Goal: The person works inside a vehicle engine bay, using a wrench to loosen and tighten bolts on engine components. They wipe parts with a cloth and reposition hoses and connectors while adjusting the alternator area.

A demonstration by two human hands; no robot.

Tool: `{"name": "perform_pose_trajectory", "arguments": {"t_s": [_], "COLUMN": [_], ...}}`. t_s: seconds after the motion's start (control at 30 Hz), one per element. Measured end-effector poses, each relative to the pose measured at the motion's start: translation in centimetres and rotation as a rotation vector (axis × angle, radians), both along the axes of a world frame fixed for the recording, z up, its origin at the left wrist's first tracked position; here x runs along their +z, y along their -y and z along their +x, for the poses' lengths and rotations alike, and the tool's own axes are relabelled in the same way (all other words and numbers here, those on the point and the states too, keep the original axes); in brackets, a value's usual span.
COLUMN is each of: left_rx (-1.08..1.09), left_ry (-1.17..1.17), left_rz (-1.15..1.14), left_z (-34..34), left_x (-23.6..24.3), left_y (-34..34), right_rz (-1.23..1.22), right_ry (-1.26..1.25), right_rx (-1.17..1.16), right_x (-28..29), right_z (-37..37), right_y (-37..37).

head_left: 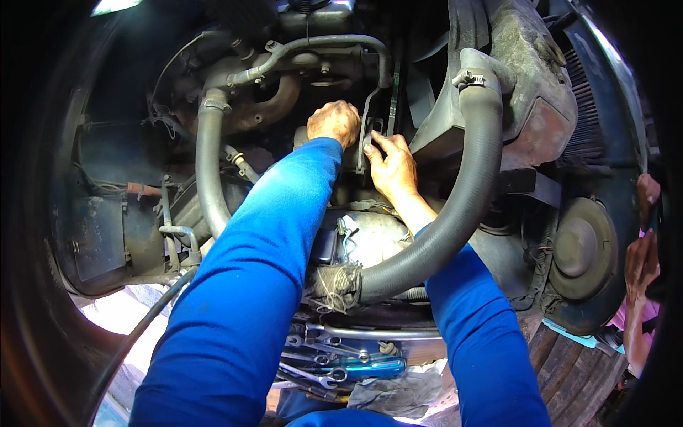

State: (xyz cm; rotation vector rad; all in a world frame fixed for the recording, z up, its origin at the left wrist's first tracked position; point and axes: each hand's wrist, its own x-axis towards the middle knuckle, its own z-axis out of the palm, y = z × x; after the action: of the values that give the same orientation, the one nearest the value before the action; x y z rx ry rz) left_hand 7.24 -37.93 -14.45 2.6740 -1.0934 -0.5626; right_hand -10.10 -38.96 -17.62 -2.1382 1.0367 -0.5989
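Note:
Deep in the engine bay, my left hand (333,122) is closed in a fist beside a dark metal bracket (363,160); what it grips, if anything, is hidden by the hand. Just right of it and lower, my right hand (388,167) touches the bracket's upper part with thumb and index finger, the other fingers curled. A thin metal pipe (299,44) arches above both hands. A large black hose (473,185) curves around my right forearm, and another hose (210,164) runs down left of my left arm.
Wrenches and other tools (327,366) lie below the engine near my body, with a grey rag (395,388). A grey tank (537,92) and a round metal housing (580,245) are on the right. At the far right edge, another person's hands (640,263) show.

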Motion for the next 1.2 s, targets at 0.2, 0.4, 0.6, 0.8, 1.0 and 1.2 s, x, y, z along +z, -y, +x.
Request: {"name": "perform_pose_trajectory", "arguments": {"t_s": [0.2, 0.4, 0.6, 0.8, 1.0, 1.2], "left_rx": [-0.056, -0.003, -0.088, -0.024, -0.006, -0.036], "left_ry": [0.045, 0.015, 0.061, 0.054, 0.063, -0.099], "left_rz": [0.04, 0.028, 0.056, -0.023, -0.002, 0.044], "left_z": [0.5, 0.6, 0.9, 0.7, 0.7, 0.6], "left_x": [1.1, 0.8, 0.3, 0.7, 0.4, 1.7], "left_y": [0.6, 1.0, 1.1, 0.8, 1.1, -0.9], "right_rz": [-0.012, -0.027, -0.019, 0.005, -0.017, -0.009], "right_ry": [-0.008, -0.026, 0.025, -0.049, -0.031, -0.055], "right_rx": [-0.001, -0.018, -0.023, -0.021, -0.042, -0.004], "right_x": [0.1, -0.2, 0.0, 0.9, 0.7, 0.8], "right_z": [0.4, 0.9, 0.9, 0.9, 0.9, 0.8], "right_y": [0.5, 1.1, 0.8, 0.8, 0.5, 0.7]}}
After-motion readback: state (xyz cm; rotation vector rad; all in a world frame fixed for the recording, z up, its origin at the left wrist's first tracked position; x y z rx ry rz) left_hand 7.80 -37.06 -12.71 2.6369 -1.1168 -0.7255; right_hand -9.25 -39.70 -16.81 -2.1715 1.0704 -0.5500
